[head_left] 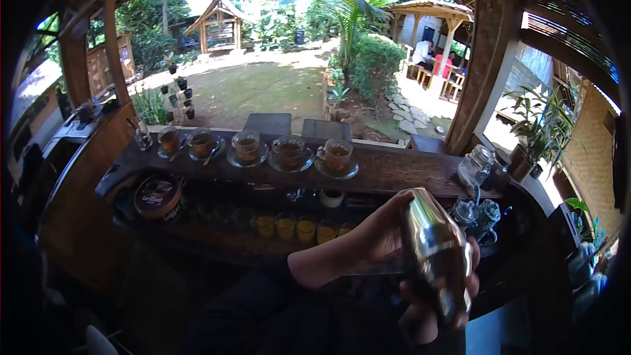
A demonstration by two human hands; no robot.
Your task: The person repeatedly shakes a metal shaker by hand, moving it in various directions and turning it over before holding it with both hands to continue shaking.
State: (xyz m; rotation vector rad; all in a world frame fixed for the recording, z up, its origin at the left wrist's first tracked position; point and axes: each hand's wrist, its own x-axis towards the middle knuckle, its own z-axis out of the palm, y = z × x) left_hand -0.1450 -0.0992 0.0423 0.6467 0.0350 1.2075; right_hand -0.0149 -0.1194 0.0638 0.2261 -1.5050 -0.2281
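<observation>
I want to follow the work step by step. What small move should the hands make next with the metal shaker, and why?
Probably tilt the shaker toward the small yellow glasses to pour. Both the left hand and right hand grip it just beside that row.

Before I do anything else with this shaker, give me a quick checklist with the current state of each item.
1. Both hands on the metal shaker: left hand on the upper side, right hand underneath: ok.
2. Shaker seam closed: cannot tell, blurred.
3. Small glasses of yellow drink on the lower shelf upright: ok.
4. Cups on saucers on the counter top upright, apart from the shaker: ok.
5. Glass jar right of the shaker upright: ok.
</observation>
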